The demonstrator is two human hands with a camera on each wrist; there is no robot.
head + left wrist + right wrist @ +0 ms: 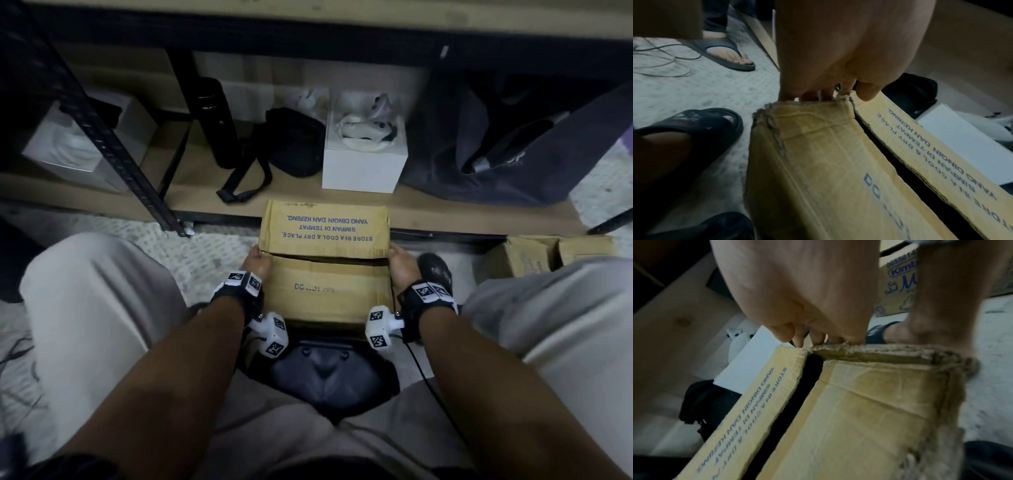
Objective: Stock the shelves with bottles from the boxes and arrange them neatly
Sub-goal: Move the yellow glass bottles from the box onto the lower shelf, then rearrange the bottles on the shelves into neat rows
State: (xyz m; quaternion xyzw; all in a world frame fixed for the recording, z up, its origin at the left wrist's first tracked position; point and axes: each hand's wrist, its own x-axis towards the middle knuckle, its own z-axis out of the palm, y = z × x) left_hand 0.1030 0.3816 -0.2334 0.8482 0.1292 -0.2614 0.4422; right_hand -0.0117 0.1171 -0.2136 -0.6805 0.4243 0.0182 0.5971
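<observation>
left hand and right hand gripping cardboard box sides, flaps nearly closed

Dim speckled floor, wooden shelf

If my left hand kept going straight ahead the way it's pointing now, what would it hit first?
The left hand, gripping the cardboard box by its left side, points toward the bottom shelf. It would probably meet that shelf's front edge first, near the black strap, though depth is unclear.
</observation>
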